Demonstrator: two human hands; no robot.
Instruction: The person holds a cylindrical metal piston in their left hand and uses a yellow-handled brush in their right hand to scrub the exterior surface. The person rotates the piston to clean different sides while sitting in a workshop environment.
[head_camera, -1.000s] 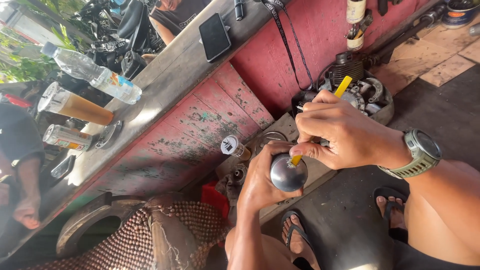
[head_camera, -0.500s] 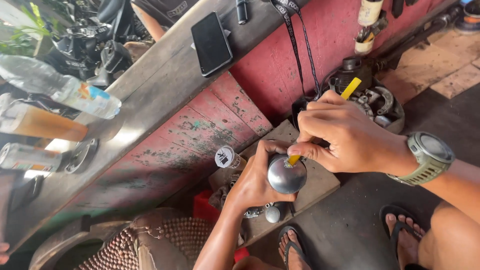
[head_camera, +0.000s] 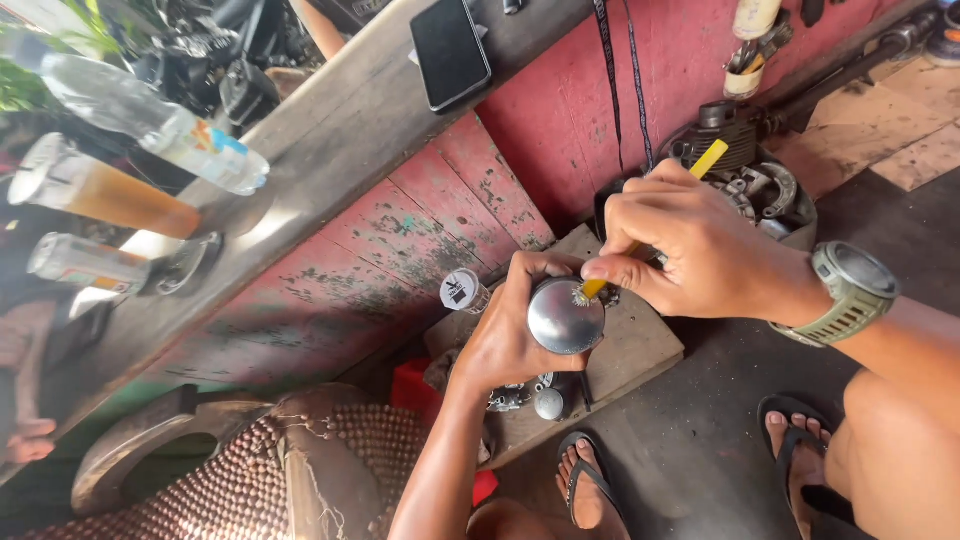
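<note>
Item: round metal part (head_camera: 565, 317), a smooth, polished dome-like face turned up toward you, held over the wooden block (head_camera: 640, 345) beside the red wooden counter front (head_camera: 400, 250). It looks rigid and fairly weighty for its size, and the shiny face is probably slippery, so take it around the sides, as you do now.

Your left hand (head_camera: 505, 340) is wrapped closed around the part's body from below and behind, fingers curled over the far rim, palm cupping it.

Your right hand (head_camera: 690, 255), with a green wristwatch (head_camera: 845, 295), is pinched shut on a small yellow-handled brush (head_camera: 600, 285). The bristle tip touches the upper right edge of the metal face; the yellow handle end sticks out above your knuckles. The brush is light and stiff in the handle, soft at the tip.

Nearby: a small white-capped bottle (head_camera: 462, 292) just beside your left fingers; small metal fittings (head_camera: 545, 400) on the block below the part; a bin of engine parts (head_camera: 760, 190) behind your right hand.

Further out: a black phone (head_camera: 450, 52), a clear water bottle (head_camera: 150, 125), a cup of brown drink (head_camera: 105, 195) and a can (head_camera: 90, 265) on the counter top. A beaded seat cover (head_camera: 300, 470) lies at lower left. Your sandalled feet (head_camera: 590, 480) rest on the dark floor.
</note>
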